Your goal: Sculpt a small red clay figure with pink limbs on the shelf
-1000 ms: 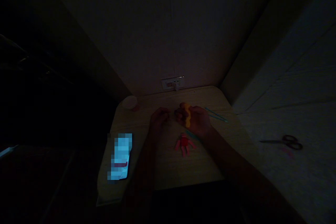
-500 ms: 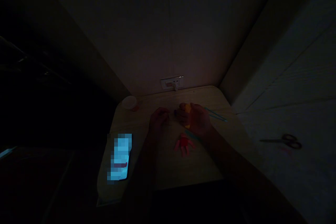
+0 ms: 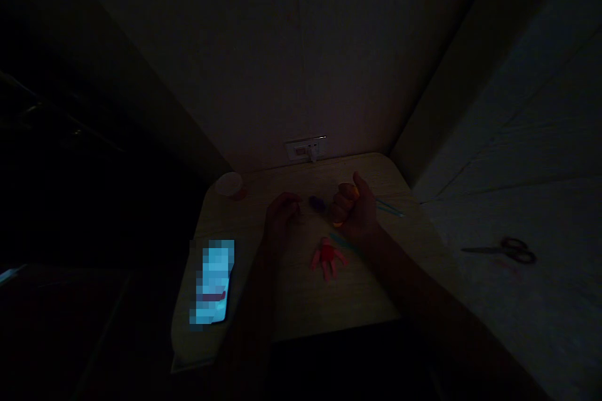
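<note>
The right hand (image 3: 355, 212) is closed tight around a lump of yellow clay (image 3: 338, 223), and bits of the clay show past the fingers. The hand is up over the right part of the table (image 3: 291, 304), near the middle of the frame. The left hand (image 3: 281, 213) is curled over at the table's middle, but it is too dark to tell if it holds anything. Between the two hands lies a small purple lump (image 3: 316, 202). Below them lies a little red clay man (image 3: 327, 257) with arms and legs spread out. Thin blue-green sticks (image 3: 389, 208) lie just past the right hand. At the lower left of the table is a bright phone (image 3: 211, 282), blurred out. A white cup (image 3: 229, 185) sits at the far left corner, under a wall plug (image 3: 303, 150). Scissors (image 3: 498, 250) lie on a pale cloth (image 3: 517, 326) at the right.
</note>
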The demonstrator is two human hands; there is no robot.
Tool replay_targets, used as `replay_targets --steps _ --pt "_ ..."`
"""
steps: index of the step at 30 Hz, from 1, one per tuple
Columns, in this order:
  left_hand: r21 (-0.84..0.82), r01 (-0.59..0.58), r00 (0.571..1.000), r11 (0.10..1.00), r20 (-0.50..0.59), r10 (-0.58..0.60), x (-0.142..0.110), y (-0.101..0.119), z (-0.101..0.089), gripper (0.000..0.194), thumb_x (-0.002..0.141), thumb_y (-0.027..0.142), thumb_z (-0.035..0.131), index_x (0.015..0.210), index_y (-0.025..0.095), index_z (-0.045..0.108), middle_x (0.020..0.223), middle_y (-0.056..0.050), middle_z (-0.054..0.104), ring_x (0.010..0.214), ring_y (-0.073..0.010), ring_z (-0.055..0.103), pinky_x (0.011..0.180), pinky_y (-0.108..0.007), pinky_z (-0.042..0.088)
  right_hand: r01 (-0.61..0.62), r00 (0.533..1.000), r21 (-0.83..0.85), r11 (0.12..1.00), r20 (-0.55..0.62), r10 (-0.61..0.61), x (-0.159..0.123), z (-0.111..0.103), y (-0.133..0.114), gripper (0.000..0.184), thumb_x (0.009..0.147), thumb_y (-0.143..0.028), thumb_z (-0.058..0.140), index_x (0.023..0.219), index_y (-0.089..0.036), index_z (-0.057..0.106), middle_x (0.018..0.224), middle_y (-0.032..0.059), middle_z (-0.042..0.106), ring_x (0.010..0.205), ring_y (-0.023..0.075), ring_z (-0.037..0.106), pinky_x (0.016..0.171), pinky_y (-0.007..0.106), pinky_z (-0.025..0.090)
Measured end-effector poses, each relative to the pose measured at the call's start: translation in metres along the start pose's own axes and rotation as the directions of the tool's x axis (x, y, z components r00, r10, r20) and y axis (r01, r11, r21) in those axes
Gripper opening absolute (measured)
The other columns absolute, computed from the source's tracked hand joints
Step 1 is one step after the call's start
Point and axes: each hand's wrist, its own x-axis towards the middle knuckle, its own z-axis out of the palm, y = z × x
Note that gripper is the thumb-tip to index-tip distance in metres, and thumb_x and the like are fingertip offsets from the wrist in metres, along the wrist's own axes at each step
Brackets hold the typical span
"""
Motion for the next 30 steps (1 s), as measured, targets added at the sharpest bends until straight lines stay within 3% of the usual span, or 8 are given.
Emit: replay_targets --steps 3,5,8,11,13,16,23,30 --pt "-0.006 0.004 1.0 1.0 0.002 -0.004 0.0 0.0 0.0 0.026 0.071 0.038 0.077 0.086 0.018 0.072 0.061 0.002 0.058 0.057 -0.0111 0.048 0.054 -0.024 0.033 0.004 1.0 0.013 1.0 0.009 -0.004 0.002 0.0 0.002 0.061 0.102 -0.066 0.042 0.058 -0.023 0.038 0.048 -0.0087 0.023 0.041 0.0101 0.016 0.039 0.021 0.026" --pt "0.0 0.006 1.0 1.0 0.007 -0.006 0.0 0.0 -0.001 0.026 0.072 0.039 0.077 0.087 0.018 0.072 0.061 0.002 0.058 0.057 -0.0114 0.049 0.054 -0.024 0.033 0.008 1.0 0.019 1.0 0.001 -0.008 0.003 0.003 0.003 0.051 0.101 -0.064 0.044 0.071 -0.022 0.051 0.055 -0.0068 0.037 0.045 0.011 0.029 0.041 0.02 0.032" --pt "-0.001 -0.001 1.0 1.0 0.012 0.001 0.001 -0.002 -0.002 0.028 0.071 0.039 0.079 0.087 0.018 0.072 0.062 0.002 0.058 0.058 -0.0112 0.049 0.055 -0.024 0.034 0.029 1.0 0.017 0.999 -0.009 -0.028 0.005 0.009 0.006 0.033 0.1 -0.05 0.051 0.087 -0.021 0.059 0.072 -0.0015 0.054 0.061 0.0139 0.051 0.054 0.026 0.047" --pt "-0.01 0.001 1.0 1.0 0.012 -0.001 0.002 -0.003 -0.002 0.028 0.071 0.04 0.079 0.087 0.018 0.072 0.063 0.001 0.059 0.058 -0.0113 0.05 0.055 -0.024 0.035 0.038 0.998 -0.009 0.999 -0.046 -0.038 0.007 0.011 0.011 0.014 0.097 -0.034 0.059 0.092 -0.021 0.063 0.086 0.0017 0.065 0.077 0.0157 0.061 0.069 0.032 0.055" --pt "-0.009 0.0 1.0 1.0 0.011 0.0 0.001 -0.003 -0.001 0.027 0.072 0.04 0.078 0.087 0.018 0.072 0.063 0.001 0.059 0.057 -0.0114 0.05 0.054 -0.024 0.034 0.035 0.995 -0.022 0.999 -0.095 -0.037 0.009 0.009 0.015 0.01 0.097 -0.031 0.062 0.094 -0.021 0.064 0.09 0.001 0.067 0.08 0.0152 0.063 0.073 0.032 0.056" --pt "0.005 -0.006 1.0 1.0 0.007 0.006 0.001 -0.001 0.0 0.026 0.072 0.039 0.077 0.087 0.018 0.072 0.061 0.002 0.057 0.057 -0.0119 0.049 0.054 -0.025 0.034 0.019 0.987 -0.02 1.0 -0.161 -0.022 0.01 0.006 0.016 0.014 0.097 -0.034 0.067 0.091 -0.021 0.063 0.083 -0.0017 0.064 0.073 0.0128 0.061 0.066 0.026 0.055" --pt "0.022 -0.009 1.0 1.0 -0.006 0.01 0.0 0.002 0.002 0.024 0.07 0.038 0.077 0.085 0.019 0.073 0.061 0.002 0.057 0.058 -0.0125 0.049 0.055 -0.026 0.034 0.023 0.997 -0.016 1.0 -0.069 -0.024 0.005 0.01 0.012 0.023 0.084 -0.008 0.072 0.088 -0.022 0.055 0.071 -0.0058 0.046 0.059 0.0086 0.047 0.046 0.014 0.04" --pt "0.005 -0.015 1.0 1.0 0.01 0.015 0.001 -0.001 0.0 0.025 0.072 0.038 0.077 0.087 0.019 0.073 0.06 0.002 0.057 0.057 -0.0122 0.049 0.054 -0.025 0.034 0.06 0.99 -0.075 0.995 -0.123 -0.069 0.004 0.009 0.013 0.035 0.077 0.002 0.072 0.092 -0.024 0.054 0.076 -0.0063 0.052 0.06 0.0064 0.049 0.044 0.01 0.039"
